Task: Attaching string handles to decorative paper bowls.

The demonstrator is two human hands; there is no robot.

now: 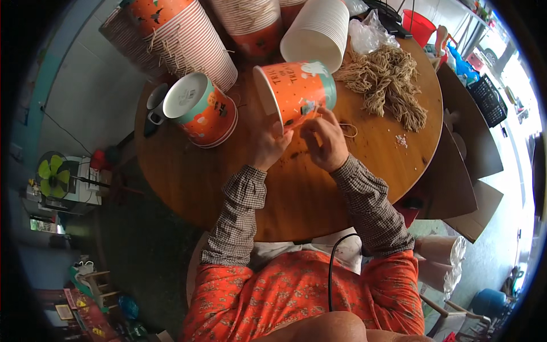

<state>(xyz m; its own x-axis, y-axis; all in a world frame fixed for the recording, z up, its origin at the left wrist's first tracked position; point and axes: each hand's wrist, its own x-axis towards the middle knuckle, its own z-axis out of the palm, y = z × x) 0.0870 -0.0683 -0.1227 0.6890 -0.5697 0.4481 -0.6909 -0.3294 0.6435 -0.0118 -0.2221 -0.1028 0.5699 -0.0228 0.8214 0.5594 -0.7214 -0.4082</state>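
Round wooden table (188,188), grey wall (97,97) left, small green fan (52,174), bright daylight right

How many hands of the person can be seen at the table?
2. The left hand holds the orange paper bucket from below; the right hand is beside it, fingers at the bucket's side.

1 head-worn fisheye camera is looking steeply down from above the person's chest, facing the round wooden desk (296,199). It is sitting close over the hands, the forearms are entering from the lower edge, and straight lines are bending toward the dark rim.
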